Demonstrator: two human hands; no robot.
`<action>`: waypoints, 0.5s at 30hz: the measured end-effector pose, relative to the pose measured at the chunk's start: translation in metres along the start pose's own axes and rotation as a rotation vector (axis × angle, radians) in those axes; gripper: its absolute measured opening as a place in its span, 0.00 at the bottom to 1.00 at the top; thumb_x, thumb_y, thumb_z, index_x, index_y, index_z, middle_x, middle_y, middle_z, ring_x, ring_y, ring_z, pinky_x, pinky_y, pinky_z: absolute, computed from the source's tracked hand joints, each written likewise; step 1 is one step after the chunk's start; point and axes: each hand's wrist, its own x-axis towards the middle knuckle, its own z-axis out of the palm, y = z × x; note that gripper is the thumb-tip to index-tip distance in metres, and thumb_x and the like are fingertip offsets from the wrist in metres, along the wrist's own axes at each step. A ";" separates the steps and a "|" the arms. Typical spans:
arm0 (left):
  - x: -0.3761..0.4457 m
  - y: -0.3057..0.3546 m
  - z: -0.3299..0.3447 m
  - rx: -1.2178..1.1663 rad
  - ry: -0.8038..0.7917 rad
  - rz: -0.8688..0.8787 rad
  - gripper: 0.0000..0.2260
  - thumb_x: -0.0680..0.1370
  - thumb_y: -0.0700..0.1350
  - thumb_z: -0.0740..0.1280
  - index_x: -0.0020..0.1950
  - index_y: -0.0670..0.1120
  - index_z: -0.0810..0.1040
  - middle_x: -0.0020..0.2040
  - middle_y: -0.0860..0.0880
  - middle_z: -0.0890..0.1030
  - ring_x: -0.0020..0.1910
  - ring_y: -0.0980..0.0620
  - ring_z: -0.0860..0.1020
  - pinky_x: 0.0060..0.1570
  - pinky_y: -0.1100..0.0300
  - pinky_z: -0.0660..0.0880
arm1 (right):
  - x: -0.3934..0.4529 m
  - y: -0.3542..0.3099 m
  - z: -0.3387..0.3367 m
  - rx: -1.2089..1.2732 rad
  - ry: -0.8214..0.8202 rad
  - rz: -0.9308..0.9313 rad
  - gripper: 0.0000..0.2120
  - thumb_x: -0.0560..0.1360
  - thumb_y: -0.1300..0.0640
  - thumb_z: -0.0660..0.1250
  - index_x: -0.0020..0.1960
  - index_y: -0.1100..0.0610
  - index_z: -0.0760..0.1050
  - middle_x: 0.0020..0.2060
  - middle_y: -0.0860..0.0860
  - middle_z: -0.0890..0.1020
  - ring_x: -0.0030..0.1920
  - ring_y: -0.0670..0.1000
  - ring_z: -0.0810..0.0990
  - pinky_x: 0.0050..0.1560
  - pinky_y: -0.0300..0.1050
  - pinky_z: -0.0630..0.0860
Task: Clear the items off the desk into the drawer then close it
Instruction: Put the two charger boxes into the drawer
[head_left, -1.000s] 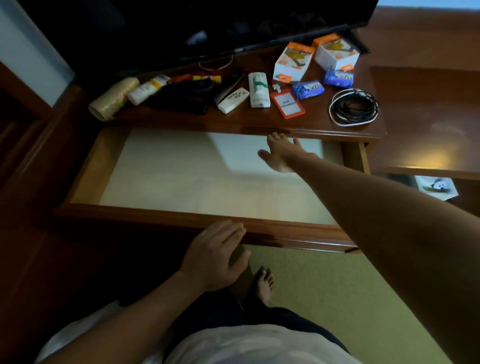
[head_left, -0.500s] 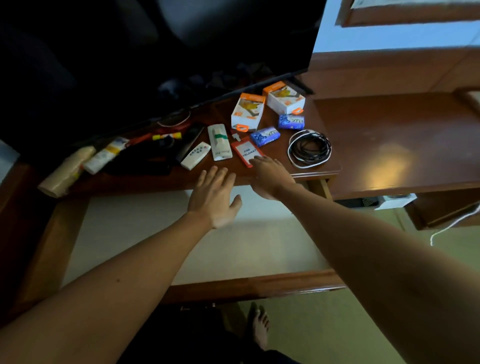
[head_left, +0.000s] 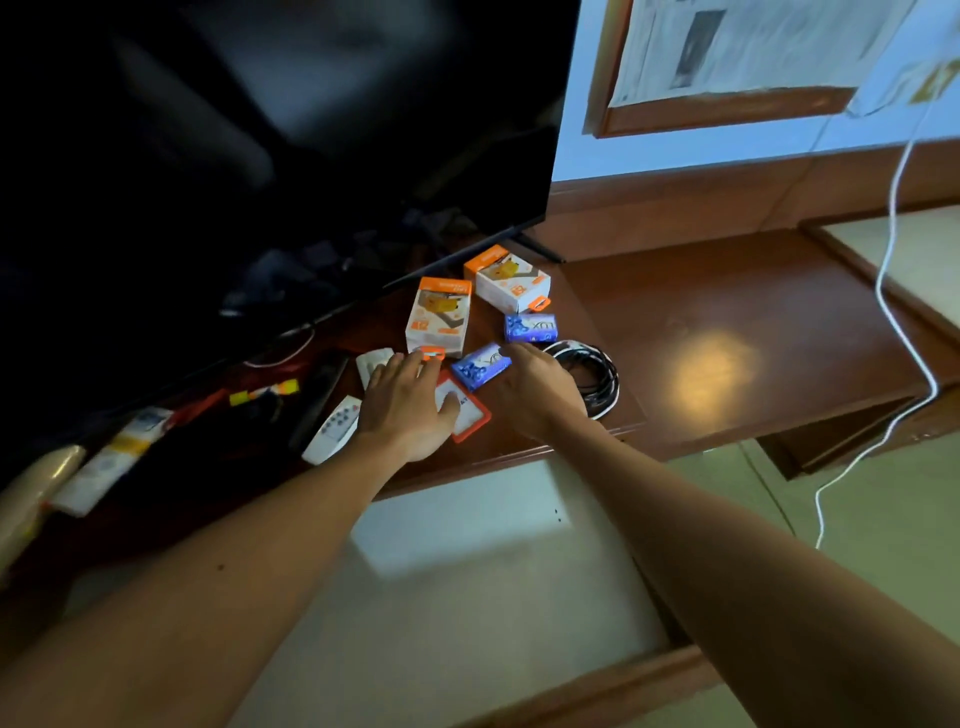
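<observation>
The left hand (head_left: 410, 402) lay flat, fingers spread, on the orange-framed card (head_left: 470, 413) near the desk's (head_left: 727, 322) front edge. The right hand (head_left: 537, 389), fingers loosely apart, touched the blue packet (head_left: 478, 366) just beyond it; the open drawer (head_left: 467, 597) waited below.

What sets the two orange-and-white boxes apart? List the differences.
The nearer box stands tall on its end, while the farther box lies low on a broad side. The nearer box sits close to the left hand, with its orange tab by the fingertips; the farther box is beyond both hands, by the TV foot. Both share white bodies, orange tops and a yellow picture, and both sit on the desk, not in the drawer.
</observation>
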 end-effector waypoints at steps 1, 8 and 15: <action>0.012 0.002 -0.001 -0.018 0.009 -0.018 0.24 0.78 0.58 0.61 0.71 0.48 0.70 0.70 0.46 0.73 0.69 0.44 0.69 0.68 0.45 0.68 | 0.010 0.003 -0.002 0.000 0.002 0.012 0.12 0.75 0.49 0.65 0.55 0.54 0.74 0.55 0.53 0.80 0.53 0.59 0.78 0.45 0.49 0.72; 0.097 0.016 -0.006 -0.042 0.028 -0.214 0.25 0.79 0.58 0.61 0.74 0.49 0.68 0.71 0.45 0.71 0.67 0.41 0.70 0.63 0.45 0.68 | 0.110 0.020 -0.013 -0.103 0.024 0.106 0.21 0.79 0.48 0.60 0.68 0.56 0.70 0.67 0.55 0.73 0.66 0.62 0.70 0.60 0.58 0.68; 0.154 0.024 0.006 0.017 -0.095 -0.342 0.30 0.76 0.65 0.63 0.73 0.51 0.66 0.72 0.41 0.66 0.67 0.36 0.69 0.61 0.44 0.70 | 0.190 0.047 0.001 -0.312 -0.076 0.117 0.37 0.76 0.34 0.63 0.77 0.52 0.59 0.75 0.57 0.62 0.74 0.62 0.60 0.67 0.61 0.61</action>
